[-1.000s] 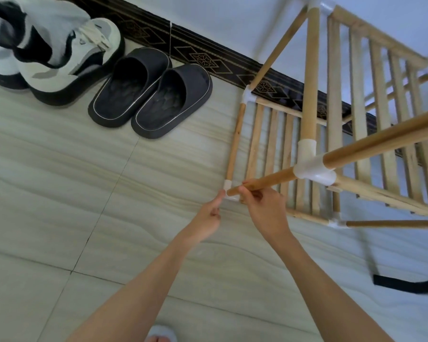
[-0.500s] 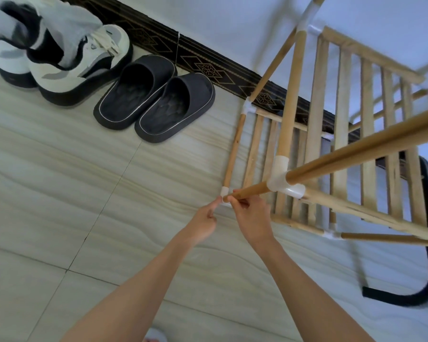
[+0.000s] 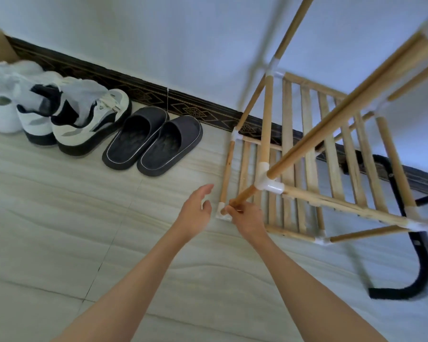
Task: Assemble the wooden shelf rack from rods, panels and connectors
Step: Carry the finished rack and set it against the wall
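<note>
Here the right hand [image 3: 247, 218] pinches the rod [image 3: 244, 195] end at the corner connector [image 3: 222, 211]; left hand [image 3: 195, 208] (fingers loose) hovers beside.

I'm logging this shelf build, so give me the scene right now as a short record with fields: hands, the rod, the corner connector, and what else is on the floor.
right hand: pinches the lower end of the rod
left hand: open, just left of the corner connector, touching nothing
rod: slants down from a white joint to the corner connector
corner connector: white, on the floor at the slatted panel's near left corner
floor: black slippers, sneakers by the wall
</note>
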